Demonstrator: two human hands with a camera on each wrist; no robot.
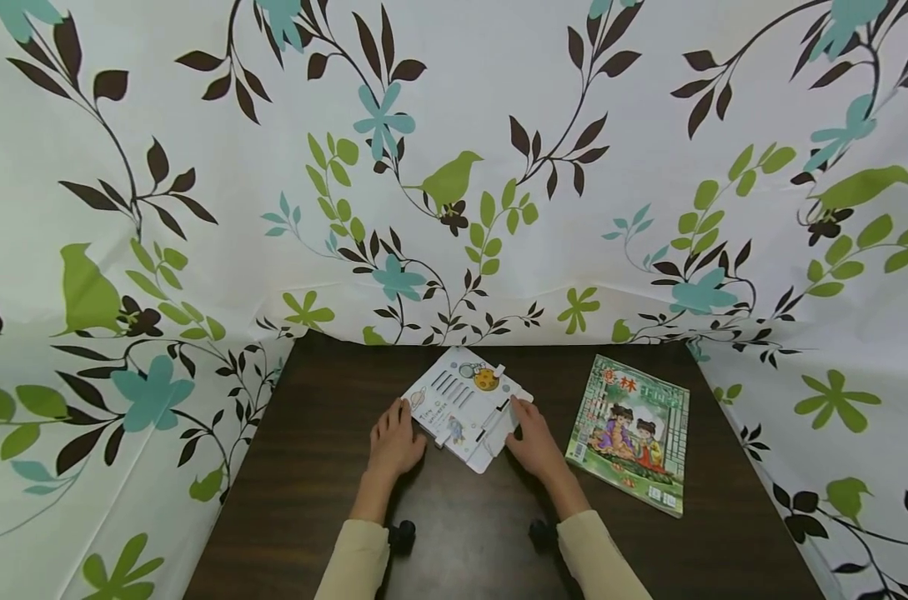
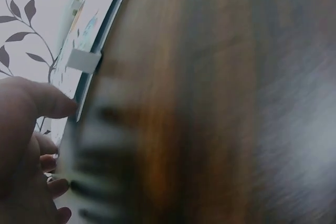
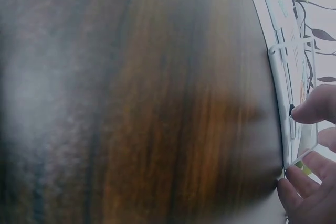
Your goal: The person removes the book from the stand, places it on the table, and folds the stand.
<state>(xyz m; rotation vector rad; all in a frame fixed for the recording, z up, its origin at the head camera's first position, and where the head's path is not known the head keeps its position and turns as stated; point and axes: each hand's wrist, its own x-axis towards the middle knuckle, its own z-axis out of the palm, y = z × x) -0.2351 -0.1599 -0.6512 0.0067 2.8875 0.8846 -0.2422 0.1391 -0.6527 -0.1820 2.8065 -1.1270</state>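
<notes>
A white book stand [image 1: 461, 396], printed with planets and other cartoon pictures, lies turned at an angle on the dark table. Wire and clip parts run along its near right side. My left hand [image 1: 395, 440] holds its left corner; in the left wrist view the thumb [image 2: 50, 100] meets the edge, with the other fingers beyond it. On the opposite side my right hand [image 1: 534, 440] grips the right corner. The right thumb [image 3: 315, 107] presses near a black-tipped clip, and the other fingers bend around the edge by the white wire [image 3: 310, 153].
A green-covered magazine [image 1: 634, 433] with two cartoon figures lies to the right of my right hand. Dark wood-grain table [image 1: 303, 467] surrounds these things. A white cloth [image 1: 454, 275] patterned with leaves and birds hangs behind and at both sides.
</notes>
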